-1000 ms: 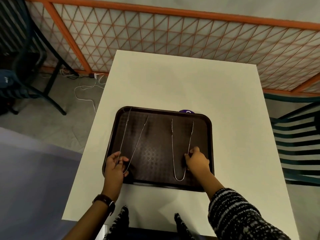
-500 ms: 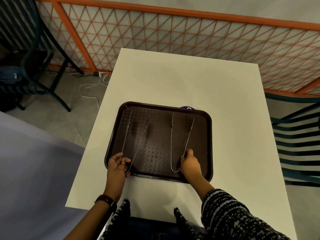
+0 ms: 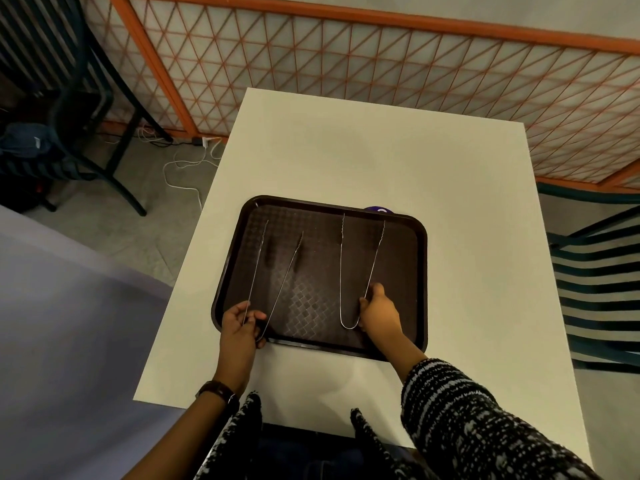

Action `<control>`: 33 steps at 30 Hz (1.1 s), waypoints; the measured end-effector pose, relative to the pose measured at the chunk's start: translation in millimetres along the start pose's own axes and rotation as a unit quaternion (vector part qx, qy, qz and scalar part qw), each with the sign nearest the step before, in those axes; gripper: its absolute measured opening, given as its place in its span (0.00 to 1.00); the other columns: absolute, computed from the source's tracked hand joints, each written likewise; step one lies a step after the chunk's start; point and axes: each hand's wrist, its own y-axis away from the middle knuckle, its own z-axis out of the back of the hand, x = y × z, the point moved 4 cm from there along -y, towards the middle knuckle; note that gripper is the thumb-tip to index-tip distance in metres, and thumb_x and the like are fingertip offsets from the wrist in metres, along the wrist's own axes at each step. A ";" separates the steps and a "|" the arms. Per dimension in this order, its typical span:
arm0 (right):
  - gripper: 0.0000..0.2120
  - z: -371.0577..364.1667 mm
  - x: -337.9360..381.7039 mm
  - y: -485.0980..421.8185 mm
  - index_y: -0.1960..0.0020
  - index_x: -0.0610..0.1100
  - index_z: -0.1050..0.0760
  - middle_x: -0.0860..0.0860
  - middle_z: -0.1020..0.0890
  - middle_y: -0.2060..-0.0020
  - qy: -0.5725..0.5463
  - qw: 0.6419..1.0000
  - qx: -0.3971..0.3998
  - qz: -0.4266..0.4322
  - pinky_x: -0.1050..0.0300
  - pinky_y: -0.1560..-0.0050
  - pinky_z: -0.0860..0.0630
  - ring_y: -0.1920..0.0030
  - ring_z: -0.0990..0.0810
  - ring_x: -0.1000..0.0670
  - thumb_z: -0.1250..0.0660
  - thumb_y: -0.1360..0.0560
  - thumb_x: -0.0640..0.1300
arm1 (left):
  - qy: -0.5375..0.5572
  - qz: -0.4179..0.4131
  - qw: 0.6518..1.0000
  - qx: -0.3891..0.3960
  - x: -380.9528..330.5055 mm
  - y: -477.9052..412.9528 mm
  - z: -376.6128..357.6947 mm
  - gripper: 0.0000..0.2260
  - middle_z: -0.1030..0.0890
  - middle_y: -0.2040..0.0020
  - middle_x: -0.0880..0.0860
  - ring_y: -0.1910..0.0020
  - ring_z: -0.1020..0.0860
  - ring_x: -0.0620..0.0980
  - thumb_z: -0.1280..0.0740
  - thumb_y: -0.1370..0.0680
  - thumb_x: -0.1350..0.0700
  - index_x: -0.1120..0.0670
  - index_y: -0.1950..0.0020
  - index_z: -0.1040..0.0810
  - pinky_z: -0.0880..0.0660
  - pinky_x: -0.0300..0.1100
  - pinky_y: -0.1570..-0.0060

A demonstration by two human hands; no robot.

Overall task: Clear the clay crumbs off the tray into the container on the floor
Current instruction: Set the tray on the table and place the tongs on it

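Note:
A dark brown tray with a textured floor lies on the white table. Two metal tongs rest over it with their tips pointing away from me. My left hand grips the bend end of the left tongs at the tray's near left corner. My right hand holds one arm of the right tongs near their bend. No clay crumbs can be made out on the tray. No container shows on the floor.
A small purple object peeks out behind the tray's far edge. An orange lattice fence stands behind the table. Dark chairs stand at the left and right. White cables lie on the floor at left.
Both hands stay on their tongs. The view has shifted, so the table and tray sit further right and a little higher in the frame. My right hand has slid slightly toward the tongs' bend.

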 end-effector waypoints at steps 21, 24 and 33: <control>0.20 30.7 -24.7 33.0 0.31 0.46 0.39 0.43 0.20 0.43 0.075 0.997 0.004 0.017 0.45 0.36 0.31 0.42 0.22 0.40 0.42 0.21 0.49 | -0.282 -0.087 0.955 -0.043 16.8 -53.0 -35.0 0.10 0.21 0.48 0.61 0.52 0.23 0.58 0.37 0.24 0.61 0.59 0.43 0.25 0.27 0.47 0.51; 0.18 35.2 -24.9 29.4 0.33 0.46 0.36 0.44 0.20 0.43 0.098 0.994 0.018 0.041 0.45 0.37 0.31 0.42 0.22 0.40 0.42 0.21 0.49 | -0.309 -0.099 0.945 -0.038 19.1 -60.2 -34.9 0.09 0.21 0.50 0.61 0.53 0.22 0.58 0.35 0.26 0.62 0.59 0.46 0.23 0.25 0.47 0.52; 0.10 61.0 -9.5 25.9 0.45 0.47 0.25 0.46 0.18 0.47 0.118 0.988 0.043 0.094 0.50 0.44 0.25 0.48 0.20 0.43 0.40 0.24 0.48 | -0.282 -0.085 0.956 -0.001 10.9 -62.0 -42.4 0.13 0.26 0.66 0.50 0.59 0.25 0.53 0.31 0.29 0.65 0.63 0.45 0.23 0.29 0.42 0.53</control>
